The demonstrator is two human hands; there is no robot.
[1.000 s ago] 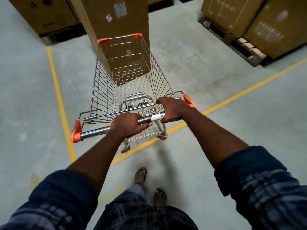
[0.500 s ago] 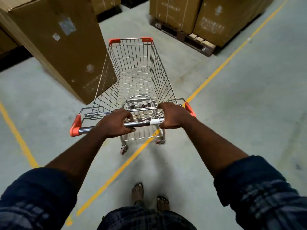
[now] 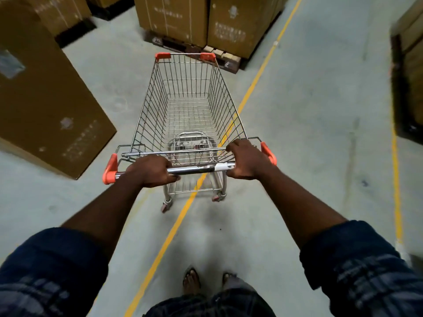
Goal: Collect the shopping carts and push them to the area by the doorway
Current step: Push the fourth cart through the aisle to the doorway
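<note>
An empty wire shopping cart (image 3: 183, 104) with orange corner caps stands right in front of me on the grey floor. Its chrome handle bar (image 3: 196, 169) runs across the middle of the view. My left hand (image 3: 151, 171) grips the bar near its left end. My right hand (image 3: 246, 161) grips the bar near its right end, just inside the orange cap. The cart's rear wheels straddle a yellow floor line (image 3: 176, 225).
A tall cardboard box (image 3: 45, 106) stands close on the left. Boxes on a wooden pallet (image 3: 201, 19) block the way beyond the cart's front. Another box stack (image 3: 409, 72) sits at the right edge. A second yellow line (image 3: 397, 191) runs along the right.
The cart has swung to the right with both hands on the bar. The tall box has slid from ahead to the left, and the pallet boxes now sit straight ahead.
</note>
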